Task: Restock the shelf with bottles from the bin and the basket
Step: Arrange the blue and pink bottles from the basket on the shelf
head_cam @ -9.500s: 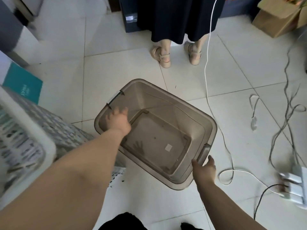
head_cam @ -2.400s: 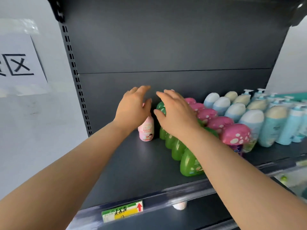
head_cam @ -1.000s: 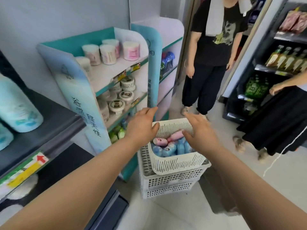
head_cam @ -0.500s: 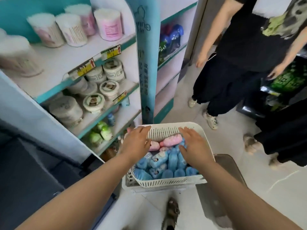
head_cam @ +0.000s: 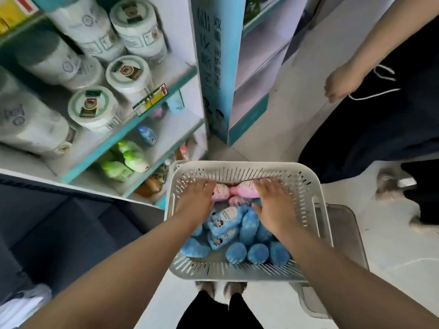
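Observation:
A white slotted basket (head_cam: 247, 166) stands on the floor right below me. It holds several blue bottles (head_cam: 225, 218) lying on their sides and a few pink bottles (head_cam: 244, 189) at its far end. Both my hands are down inside the basket, palms down. My left hand (head_cam: 197, 199) rests at the left, its fingertips against a pink bottle (head_cam: 222, 192). My right hand (head_cam: 273, 203) lies with fingers spread over the end of the other pink bottle. Neither bottle is lifted.
A grey see-through bin (head_cam: 344, 233) sits under and to the right of the basket. A white and teal shelf with round tubs (head_cam: 128, 74) and green bottles (head_cam: 130, 155) stands at the left. A dark shelf (head_cam: 59, 229) is lower left. A person in dark trousers (head_cam: 380, 119) stands close at the right.
My view has tipped down over the basket. Both hands have sunk deeper into it and now touch the pink bottles at the far end.

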Demonstrator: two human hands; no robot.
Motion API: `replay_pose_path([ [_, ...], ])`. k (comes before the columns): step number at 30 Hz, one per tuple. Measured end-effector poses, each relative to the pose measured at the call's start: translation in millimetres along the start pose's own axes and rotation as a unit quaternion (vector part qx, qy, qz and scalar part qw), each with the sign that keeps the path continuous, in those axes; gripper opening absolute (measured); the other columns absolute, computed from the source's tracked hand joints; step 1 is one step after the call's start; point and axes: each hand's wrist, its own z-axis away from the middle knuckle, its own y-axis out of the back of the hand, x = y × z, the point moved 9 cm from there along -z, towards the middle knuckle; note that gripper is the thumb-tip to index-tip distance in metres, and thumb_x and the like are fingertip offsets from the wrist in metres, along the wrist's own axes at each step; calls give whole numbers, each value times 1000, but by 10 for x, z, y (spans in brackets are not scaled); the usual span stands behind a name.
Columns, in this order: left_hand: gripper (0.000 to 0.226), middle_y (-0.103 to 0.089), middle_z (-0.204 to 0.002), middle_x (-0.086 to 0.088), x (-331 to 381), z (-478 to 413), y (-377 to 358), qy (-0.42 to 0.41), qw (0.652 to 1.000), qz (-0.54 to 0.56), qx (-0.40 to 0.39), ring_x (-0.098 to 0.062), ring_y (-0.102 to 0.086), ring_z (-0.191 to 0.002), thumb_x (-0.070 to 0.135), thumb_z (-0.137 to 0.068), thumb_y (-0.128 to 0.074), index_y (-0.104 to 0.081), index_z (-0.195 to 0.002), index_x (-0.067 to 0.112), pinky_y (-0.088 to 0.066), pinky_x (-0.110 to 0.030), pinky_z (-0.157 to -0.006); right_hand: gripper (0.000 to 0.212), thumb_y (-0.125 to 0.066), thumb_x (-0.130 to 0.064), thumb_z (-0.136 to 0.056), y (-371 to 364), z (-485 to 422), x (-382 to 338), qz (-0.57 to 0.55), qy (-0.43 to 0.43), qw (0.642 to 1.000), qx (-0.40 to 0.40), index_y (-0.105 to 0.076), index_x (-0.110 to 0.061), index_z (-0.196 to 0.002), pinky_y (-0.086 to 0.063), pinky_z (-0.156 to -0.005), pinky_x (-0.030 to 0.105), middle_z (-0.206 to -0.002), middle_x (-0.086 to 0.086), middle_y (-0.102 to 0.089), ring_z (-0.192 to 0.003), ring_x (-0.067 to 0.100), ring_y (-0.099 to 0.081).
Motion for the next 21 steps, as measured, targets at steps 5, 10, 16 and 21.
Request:
replay_pose_path([
  [5, 58, -45, -135, -13, -28, -355, -375, -6, 997, -66, -42, -32, -44, -122, 32, -87, -57, -36, -139, 17, -38, -41, -102, 58, -61, -32, -84, -333, -338, 59, 31, -23, 999, -19, -43, -17, -137, -30, -110, 48, -138, 12, -47, -128, 34, -40],
  [10, 52, -48, -131, -17, -90, -502, -634, 17, 995, -84, -60, -34, -44, -118, 28, -88, -59, -40, -133, 10, -37, -41, -99, 61, -62, -42, -82, -403, -438, 52, 75, -39, 996, 8, -47, -14, -135, -36, -95, 44, -126, 15, -52, -115, 35, -44],
  [16, 74, -39, -131, -19, -59, -551, -637, 27, 992, -100, -68, -34, -38, -119, 49, -81, -62, -38, -133, 3, -34, -42, -103, 65, -62, -53, -80, -460, -474, 50, 103, -76, 991, -47, -47, -14, -130, -33, -98, 42, -127, 11, -51, -117, 30, -43],
  [21, 69, -47, -130, -15, -106, -478, -621, 52, 992, -77, -87, -31, -42, -118, 40, -80, -67, -41, -133, 5, -34, -37, -101, 58, -63, -52, -76, -404, -415, 59, 101, -96, 987, -76, -51, -14, -119, -35, -97, 41, -121, 10, -55, -114, 29, -47],
])
